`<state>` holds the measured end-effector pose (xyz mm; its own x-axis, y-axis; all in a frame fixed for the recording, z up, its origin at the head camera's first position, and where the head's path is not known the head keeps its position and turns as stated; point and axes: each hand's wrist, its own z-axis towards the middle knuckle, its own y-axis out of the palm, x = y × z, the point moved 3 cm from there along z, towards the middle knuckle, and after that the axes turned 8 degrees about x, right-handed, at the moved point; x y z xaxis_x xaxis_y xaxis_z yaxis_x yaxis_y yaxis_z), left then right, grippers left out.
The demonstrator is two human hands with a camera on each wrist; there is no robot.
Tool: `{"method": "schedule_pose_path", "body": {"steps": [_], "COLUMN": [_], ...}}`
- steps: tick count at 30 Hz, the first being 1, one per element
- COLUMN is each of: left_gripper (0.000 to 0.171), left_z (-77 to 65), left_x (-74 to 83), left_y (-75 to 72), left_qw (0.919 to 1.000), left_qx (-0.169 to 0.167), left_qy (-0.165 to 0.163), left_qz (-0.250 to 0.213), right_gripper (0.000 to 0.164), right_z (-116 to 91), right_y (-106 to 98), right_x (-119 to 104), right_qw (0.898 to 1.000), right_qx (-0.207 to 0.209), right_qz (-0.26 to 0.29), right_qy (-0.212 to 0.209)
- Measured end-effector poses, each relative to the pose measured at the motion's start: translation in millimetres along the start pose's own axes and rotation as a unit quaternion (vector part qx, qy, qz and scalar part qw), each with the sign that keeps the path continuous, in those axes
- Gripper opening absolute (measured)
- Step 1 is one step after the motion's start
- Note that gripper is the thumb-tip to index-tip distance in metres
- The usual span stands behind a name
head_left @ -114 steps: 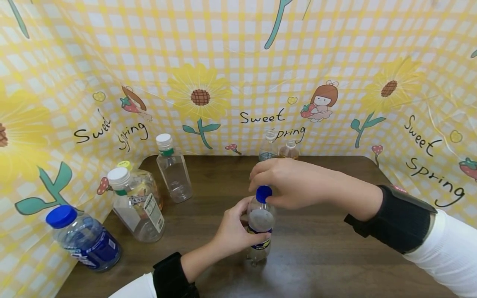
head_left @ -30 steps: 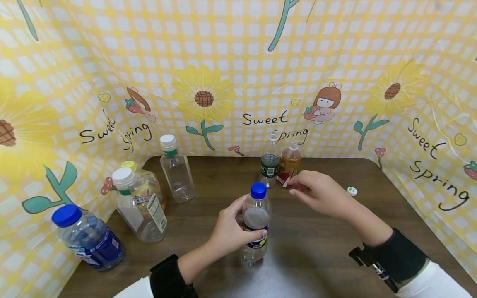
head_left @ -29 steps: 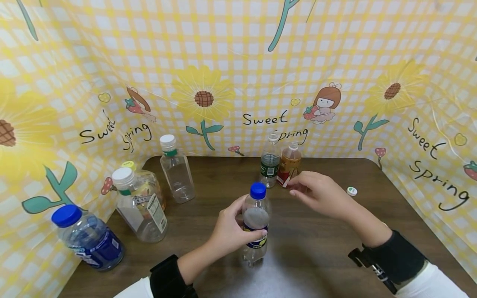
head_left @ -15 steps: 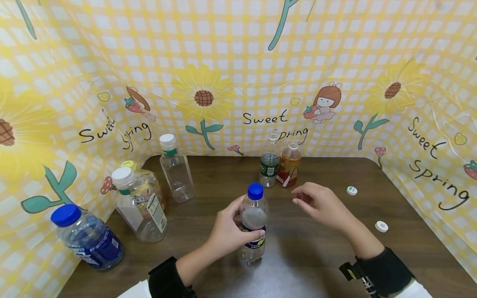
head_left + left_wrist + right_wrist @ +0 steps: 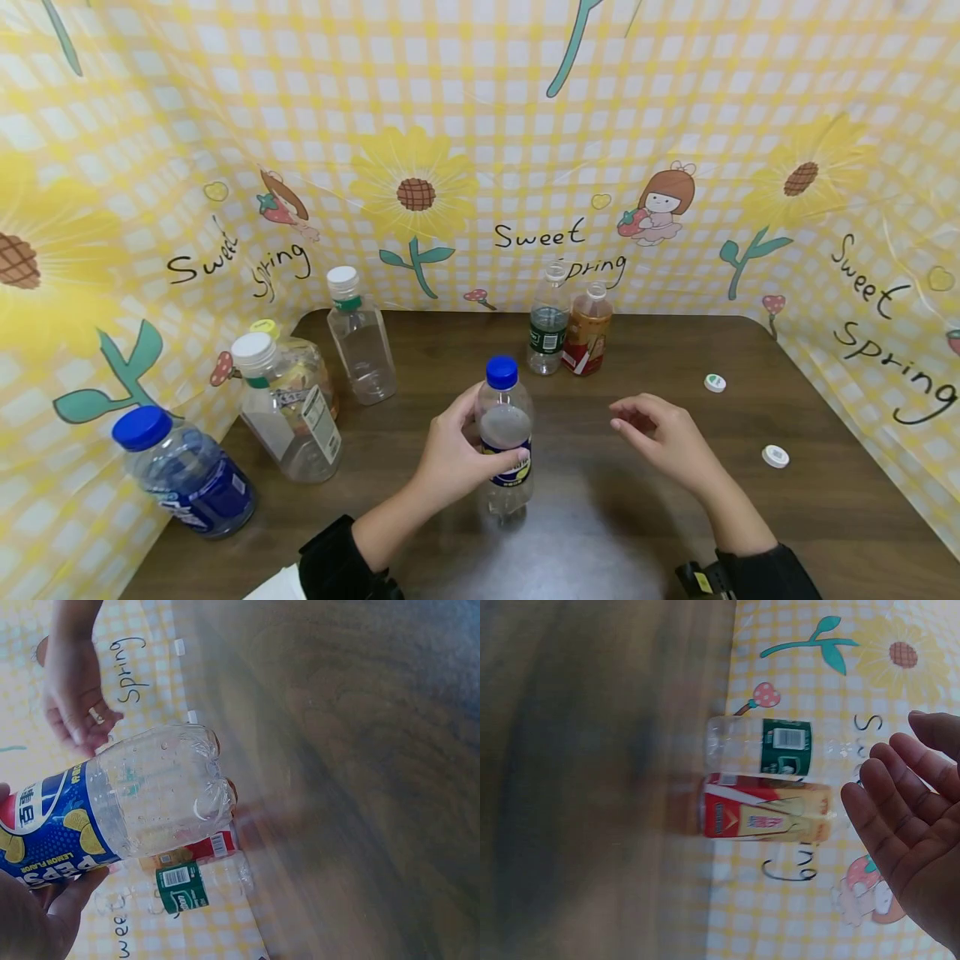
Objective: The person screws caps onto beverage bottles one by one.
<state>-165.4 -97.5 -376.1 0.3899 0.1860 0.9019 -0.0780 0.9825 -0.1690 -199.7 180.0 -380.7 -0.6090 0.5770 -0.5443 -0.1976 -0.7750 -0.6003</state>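
My left hand (image 5: 457, 454) grips a clear plastic soda bottle (image 5: 506, 427) round its blue lemon-flavor Pepsi label, with the thumb across the front. The bottle is upright and wears a blue cap (image 5: 502, 372). Whether its base touches the table is hard to tell. In the left wrist view the bottle (image 5: 161, 791) shows its clear lower half and no drink inside. To the right of the bottle, my right hand (image 5: 663, 437) hovers over the table with loosely bent fingers and holds nothing. In the right wrist view the palm of the right hand (image 5: 922, 817) shows bare.
Behind stand two uncapped bottles, one green-labelled (image 5: 548, 329), one red and orange (image 5: 587, 333). Two white caps (image 5: 715, 383) lie at the right. Capped bottles stand at the left: a blue-labelled one (image 5: 187, 483), a square clear one (image 5: 362, 354), a white-capped one (image 5: 288, 425) and a yellow-capped one (image 5: 307, 358).
My right hand has left the blue cap and moved right and towards me, which brings both white caps into view. The left hand still holds the soda bottle, now slightly further left.
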Motion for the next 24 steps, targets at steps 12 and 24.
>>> {"method": "schedule_pose_path", "body": {"steps": [12, 24], "left_gripper": [0.083, 0.086], "left_z": [-2.8, -1.6], "left_x": [-4.0, -8.1], "left_y": [2.3, 1.5], "left_qw": [0.9998, 0.9994], "left_qx": [-0.006, 0.01], "left_qy": [-0.013, -0.018], "left_qz": [0.016, 0.027], "right_gripper": [0.016, 0.018], "right_z": [-27, -32], "right_y": [7, 14], "right_x": [20, 24], "right_qw": [0.999, 0.999], "right_qx": [0.021, 0.029], "right_qz": [-0.002, 0.012], "right_qy": [0.029, 0.039]}}
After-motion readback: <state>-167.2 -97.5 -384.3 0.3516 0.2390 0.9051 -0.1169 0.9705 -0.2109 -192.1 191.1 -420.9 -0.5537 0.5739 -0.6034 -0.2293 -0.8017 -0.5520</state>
